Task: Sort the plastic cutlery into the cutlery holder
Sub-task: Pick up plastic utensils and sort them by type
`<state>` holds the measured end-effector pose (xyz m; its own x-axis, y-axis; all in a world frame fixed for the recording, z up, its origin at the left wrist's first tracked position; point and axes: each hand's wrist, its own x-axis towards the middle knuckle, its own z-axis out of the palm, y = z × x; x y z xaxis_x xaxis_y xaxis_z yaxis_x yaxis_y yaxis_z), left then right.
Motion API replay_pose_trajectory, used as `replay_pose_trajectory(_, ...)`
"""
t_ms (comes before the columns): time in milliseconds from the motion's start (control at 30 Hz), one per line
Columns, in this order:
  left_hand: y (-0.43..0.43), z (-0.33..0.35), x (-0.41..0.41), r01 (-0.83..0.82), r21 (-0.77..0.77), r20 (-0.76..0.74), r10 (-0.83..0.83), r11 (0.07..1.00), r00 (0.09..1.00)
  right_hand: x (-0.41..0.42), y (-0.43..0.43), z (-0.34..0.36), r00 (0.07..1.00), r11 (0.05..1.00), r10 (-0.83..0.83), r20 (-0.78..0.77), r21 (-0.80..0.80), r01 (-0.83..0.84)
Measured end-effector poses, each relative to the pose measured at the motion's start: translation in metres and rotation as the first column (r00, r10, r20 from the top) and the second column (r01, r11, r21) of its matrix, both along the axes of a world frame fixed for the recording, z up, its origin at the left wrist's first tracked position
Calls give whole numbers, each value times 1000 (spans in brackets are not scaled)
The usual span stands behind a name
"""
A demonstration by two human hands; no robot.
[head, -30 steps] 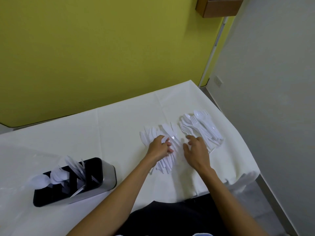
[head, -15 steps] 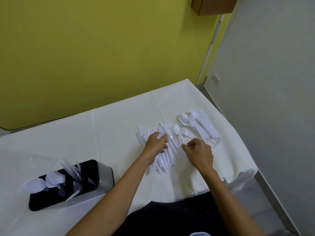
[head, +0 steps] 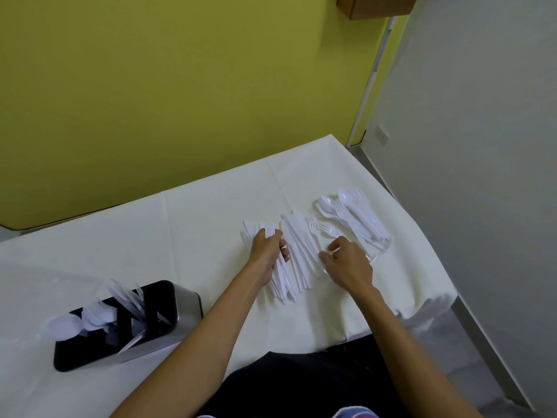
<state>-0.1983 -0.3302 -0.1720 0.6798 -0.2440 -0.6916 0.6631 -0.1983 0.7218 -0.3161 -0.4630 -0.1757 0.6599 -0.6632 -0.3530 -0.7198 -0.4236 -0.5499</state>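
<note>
On the table (head: 211, 236), the holder (head: 188, 300) is standing well left of the loose pile (head: 301, 251) (a second heap (head: 361, 218) is lying further right), so the person is best off gathering one kind at a time, handles aligned. The left hand (head: 266, 254) is gripping a bunch (head: 282, 274) topped by a fork (head: 269, 230). The right hand (head: 349, 263) is hovering knuckles-up, fingers bent; whether it is pinching anything cannot be told.

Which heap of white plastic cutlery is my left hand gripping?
The left heap, mostly knives, gripped by the left hand; the spoon-and-fork heap lies farther right.
</note>
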Motion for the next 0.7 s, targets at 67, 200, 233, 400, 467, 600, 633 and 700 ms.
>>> replay_pose_trajectory(67,-1,4,-2,-20,-58,-27,18,998,999,2,-1,0,1000,1000,23,-10,18,-23)
replay_pose_trajectory(200,-5,1,-2,71,-37,19,-70,997,997,1,0,12,989,982,-62,132,183,37)
replay_pose_trajectory(233,-7,0,-1,106,-15,11,-106,994,994,0,3,17,980,964,-90,177,262,41)
replay_pose_trajectory(400,-18,-2,-1,203,42,42,-205,978,978,-4,11,34,970,875,3,241,469,-119)
replay_pose_trajectory(467,-19,-2,-1,192,42,66,-194,981,979,-5,5,29,974,930,15,225,355,-97)
replay_pose_trajectory(600,-16,-3,-2,191,44,78,-194,981,978,-6,-13,8,1000,998,-3,-12,-68,2)
replay_pose_trajectory(633,-15,-4,-1,211,56,79,-215,976,973,-7,-15,4,998,994,1,-68,-109,-8)
replay_pose_trajectory(700,-13,-5,-1,227,49,56,-229,973,972,-6,-15,0,990,984,33,-140,-168,-57)
